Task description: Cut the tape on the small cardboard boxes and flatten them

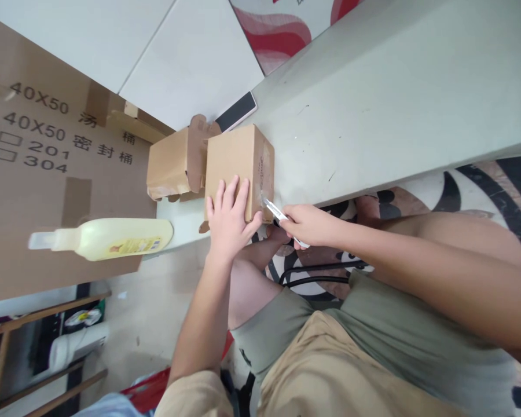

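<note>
A closed brown cardboard box (pixel 229 153) sits near the front edge of the pale table. My left hand (pixel 229 217) lies on top of it, fingers spread, with the thumb by the box's right edge. In my right hand (pixel 306 225) is a box cutter (pixel 274 209) with a white handle. The blade tip meets, or comes very close to, the taped side of the box near its lower end; contact is hard to make out. Clear tape (pixel 267 168) runs along that side over some dark print.
Left of the box stands an open brown carton (pixel 173 162). A yellow pump bottle (pixel 121 237) stands at the table's left end, before a large printed carton (pixel 39 191). Behind lies a dark phone-like slab (pixel 238 111). The pale table (pixel 373 92) stretches right.
</note>
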`<act>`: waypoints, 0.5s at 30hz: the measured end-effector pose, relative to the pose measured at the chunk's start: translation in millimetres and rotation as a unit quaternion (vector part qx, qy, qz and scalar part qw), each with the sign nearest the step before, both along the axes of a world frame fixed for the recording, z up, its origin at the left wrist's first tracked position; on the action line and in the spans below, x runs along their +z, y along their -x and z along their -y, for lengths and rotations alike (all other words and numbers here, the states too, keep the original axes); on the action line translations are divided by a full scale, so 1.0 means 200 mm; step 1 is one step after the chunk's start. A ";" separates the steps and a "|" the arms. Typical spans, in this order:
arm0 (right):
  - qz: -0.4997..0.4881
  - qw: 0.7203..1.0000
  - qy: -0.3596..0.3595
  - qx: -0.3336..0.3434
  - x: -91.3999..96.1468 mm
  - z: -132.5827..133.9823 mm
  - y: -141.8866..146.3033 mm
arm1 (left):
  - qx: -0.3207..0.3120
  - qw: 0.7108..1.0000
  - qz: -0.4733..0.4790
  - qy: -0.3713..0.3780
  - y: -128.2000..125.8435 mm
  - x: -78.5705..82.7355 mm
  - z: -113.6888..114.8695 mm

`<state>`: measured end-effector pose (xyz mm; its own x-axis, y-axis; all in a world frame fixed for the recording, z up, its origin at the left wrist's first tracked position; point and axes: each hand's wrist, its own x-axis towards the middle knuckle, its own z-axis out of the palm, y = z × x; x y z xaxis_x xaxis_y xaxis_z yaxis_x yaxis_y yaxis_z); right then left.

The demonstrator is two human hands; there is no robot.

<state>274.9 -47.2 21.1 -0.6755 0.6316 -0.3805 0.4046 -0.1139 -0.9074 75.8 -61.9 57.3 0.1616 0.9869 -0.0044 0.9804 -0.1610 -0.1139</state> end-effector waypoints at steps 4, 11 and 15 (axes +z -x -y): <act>0.003 1.000 0.000 0.008 0.00 0.03 0.01 | 0.001 1.000 0.005 -0.005 0.01 0.00 0.00; -0.032 0.999 0.007 -0.002 -0.04 0.03 0.07 | -0.004 1.000 0.009 -0.008 0.01 -0.01 0.00; -0.012 1.000 0.009 -0.007 -0.02 0.05 0.04 | 0.002 1.000 0.011 -0.011 0.01 -0.01 -0.01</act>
<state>266.5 -56.6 17.7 -0.6756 0.6342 -0.3760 0.3817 -0.1355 -0.9143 74.2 -60.9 54.9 0.1581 0.9872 0.0206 0.9831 -0.1554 -0.0967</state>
